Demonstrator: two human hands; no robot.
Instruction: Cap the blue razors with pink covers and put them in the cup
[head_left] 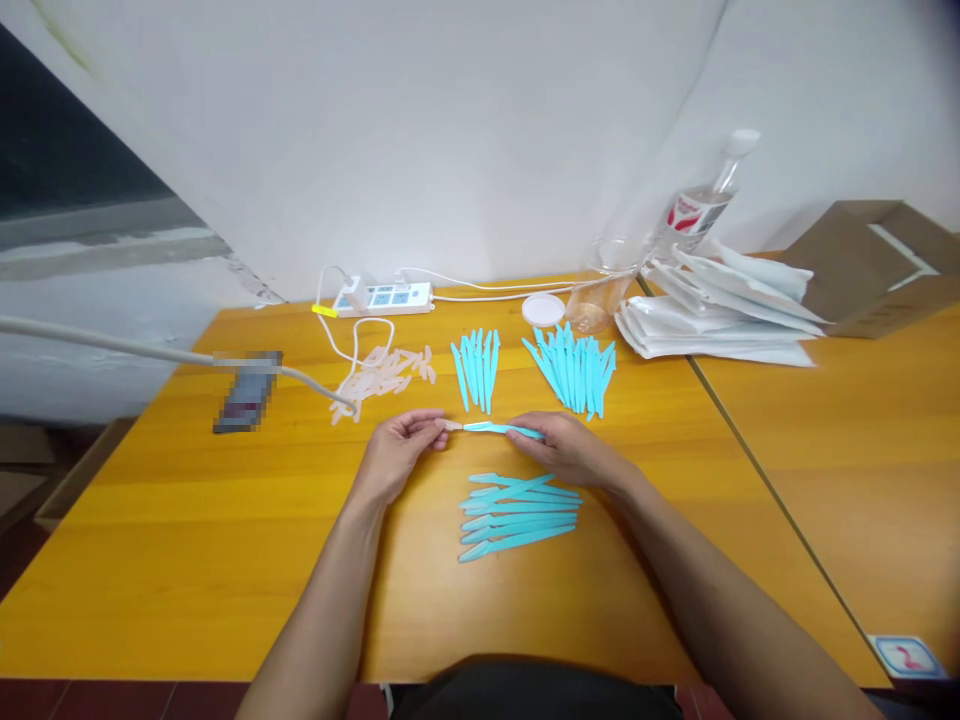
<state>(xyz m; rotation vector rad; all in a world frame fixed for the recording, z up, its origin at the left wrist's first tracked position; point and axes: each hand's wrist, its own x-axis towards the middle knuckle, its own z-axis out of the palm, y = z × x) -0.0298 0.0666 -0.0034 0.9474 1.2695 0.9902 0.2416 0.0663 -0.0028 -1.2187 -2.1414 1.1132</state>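
Between the thumb and fingers of my left hand (409,445) is a small clear blade cap (452,425). My right hand (566,445) grips the handle of a turquoise eyebrow razor (487,427), its blade end pointing left toward the cap. Cap and razor tip are very close; whether they touch I cannot tell. Nearer to me lies a group of turquoise razors (517,520), mostly pointing left. Beyond my hands are a small fan of razors (475,370) and a larger fan (574,370). A loose pile of clear caps (382,375) lies beyond my left hand.
A power strip (382,298) with white cables stands by the wall; one cable crosses the caps. At left lies a phone (247,395), blurred. Behind the razors are a white lid (543,310), a clear jar (596,300), a bottle (694,215), white packets (720,310) and a carton (870,265).
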